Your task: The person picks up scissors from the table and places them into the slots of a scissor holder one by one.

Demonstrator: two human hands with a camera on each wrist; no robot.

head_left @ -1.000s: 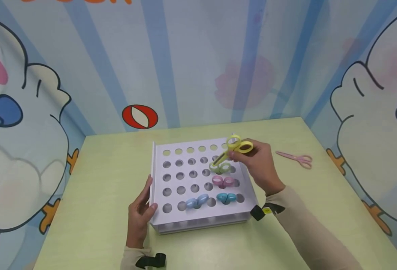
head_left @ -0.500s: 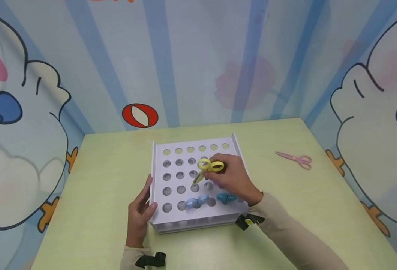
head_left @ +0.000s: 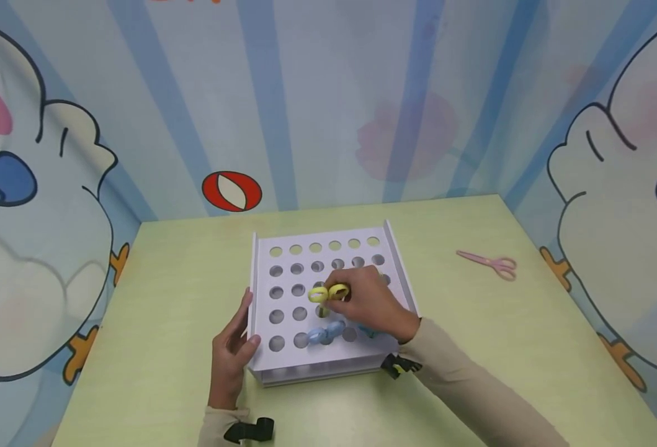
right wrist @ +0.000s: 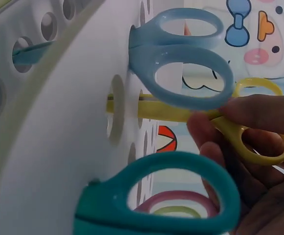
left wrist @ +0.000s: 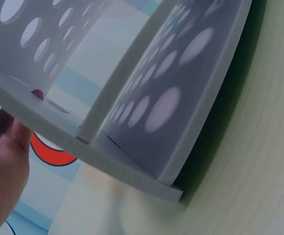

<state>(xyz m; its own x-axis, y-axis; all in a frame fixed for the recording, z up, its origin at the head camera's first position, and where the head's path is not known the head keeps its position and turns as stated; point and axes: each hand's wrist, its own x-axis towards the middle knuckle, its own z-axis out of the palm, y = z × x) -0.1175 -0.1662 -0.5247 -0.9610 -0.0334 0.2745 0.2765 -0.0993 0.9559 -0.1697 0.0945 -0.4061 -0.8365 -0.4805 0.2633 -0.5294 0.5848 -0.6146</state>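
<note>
My right hand [head_left: 370, 298] pinches yellow scissors [head_left: 318, 294] by the handle loops above a white rack [head_left: 287, 329] with rows of round holes. In the right wrist view the yellow blades [right wrist: 166, 111] point into the rack, reaching one of its holes. My left hand [head_left: 230, 357] grips the rack's left side panel, its thumb at the panel's edge. Light blue scissors [head_left: 326, 333] stand in the front row, handles up. Teal scissors [right wrist: 181, 159] are also in the rack, with pink loops [right wrist: 181, 195] and green loops [right wrist: 176, 209] behind them, partly hidden.
Pink scissors [head_left: 492, 264] lie on the pale yellow-green table [head_left: 166, 298], right of the rack. Behind the table stands a blue striped backdrop [head_left: 328, 124] with cartoon figures. The rack has a lower perforated shelf [left wrist: 181, 83] beneath its top.
My right hand has carried the yellow scissors left and toward me, then lowered them blades first to a hole near the light blue scissors. My left hand stays put.
</note>
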